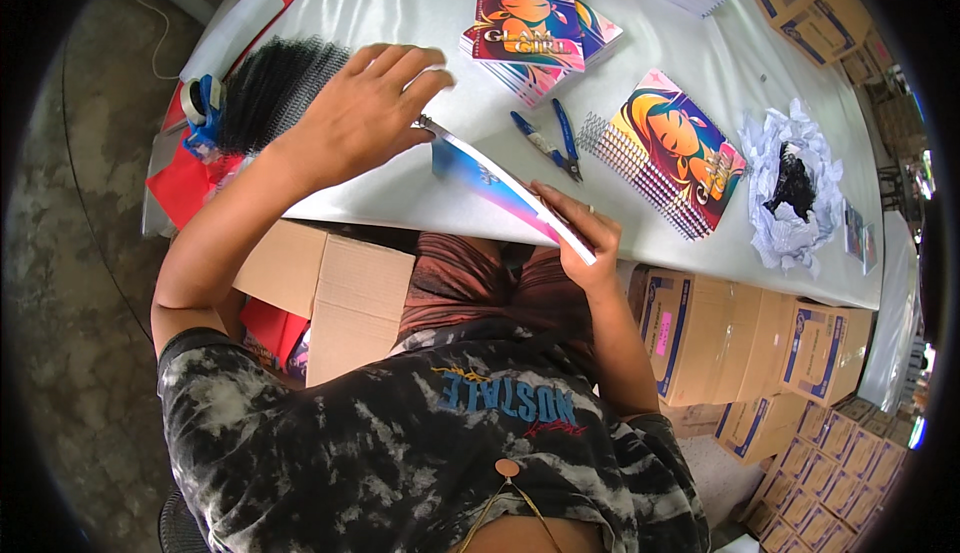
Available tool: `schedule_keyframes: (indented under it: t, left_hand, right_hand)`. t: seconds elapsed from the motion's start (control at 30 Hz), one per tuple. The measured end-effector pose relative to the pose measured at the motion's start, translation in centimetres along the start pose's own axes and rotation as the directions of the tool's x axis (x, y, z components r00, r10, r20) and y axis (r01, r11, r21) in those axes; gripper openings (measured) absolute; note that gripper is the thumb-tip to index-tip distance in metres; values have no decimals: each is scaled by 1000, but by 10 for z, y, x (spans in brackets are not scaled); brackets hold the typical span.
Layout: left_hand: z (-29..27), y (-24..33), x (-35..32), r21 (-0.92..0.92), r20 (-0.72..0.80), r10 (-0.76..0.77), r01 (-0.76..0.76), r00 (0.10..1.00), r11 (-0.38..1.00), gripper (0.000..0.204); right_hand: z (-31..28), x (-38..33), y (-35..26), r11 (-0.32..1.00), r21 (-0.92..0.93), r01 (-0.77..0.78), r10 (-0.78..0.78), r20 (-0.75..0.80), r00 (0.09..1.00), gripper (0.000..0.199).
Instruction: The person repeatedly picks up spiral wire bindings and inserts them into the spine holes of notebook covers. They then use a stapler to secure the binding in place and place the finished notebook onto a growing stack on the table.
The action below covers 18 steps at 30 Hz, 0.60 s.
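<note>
A thin notebook (pixel 505 193) with a blue and pink cover is tilted edge-on above the table's near edge. My right hand (pixel 582 233) grips its lower right end, thumb on one side and fingers behind. At the upper left end, a bit of dark coil shows beside the thumb of my left hand (pixel 375 108). That hand's fingers are bent but apart, raised over the coil; whether the thumb touches it is unclear. Blue-handled cutting pliers (pixel 550 143) lie just beyond the notebook. To their right, spiral notebooks (pixel 680 148) with a colourful face cover are fanned in a pile.
Black wire coils (pixel 275 93) are heaped at the left, near a blue tape dispenser (pixel 203 118). More notebooks (pixel 535 28) are stacked at the back. Crumpled white wrapping (pixel 790 188) holds black pieces at the right. Cardboard boxes (pixel 700 338) stand below the table.
</note>
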<state>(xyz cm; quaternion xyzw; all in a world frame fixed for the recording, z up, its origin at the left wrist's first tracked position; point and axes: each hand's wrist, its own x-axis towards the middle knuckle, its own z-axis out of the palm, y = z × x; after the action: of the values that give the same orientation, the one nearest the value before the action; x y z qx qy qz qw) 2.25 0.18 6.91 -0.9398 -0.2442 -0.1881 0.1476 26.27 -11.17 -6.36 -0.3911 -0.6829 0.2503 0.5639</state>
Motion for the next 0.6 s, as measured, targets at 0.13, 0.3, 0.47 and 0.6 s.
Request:
schedule_keyframes:
  t: [0.13, 0.3, 0.47, 0.6]
  left_hand:
    - [-8, -3, -7, -80, 357, -60, 95, 932, 992, 25]
    - [-6, -1, -12, -22, 128, 71, -69, 989, 997, 19]
    - [10, 9, -20, 179, -124, -51, 73, 991, 981, 71]
    - [92, 32, -94, 42, -77, 47, -44, 996, 998, 103]
  right_hand:
    - [1, -1, -2, 999, -12, 42, -42, -7, 999, 29]
    - [2, -2, -2, 994, -66, 86, -87, -21, 996, 29]
    - [7, -2, -8, 986, -114, 120, -125, -35, 992, 29]
    - [11, -10, -4, 993, -90, 79, -84, -53, 995, 29]
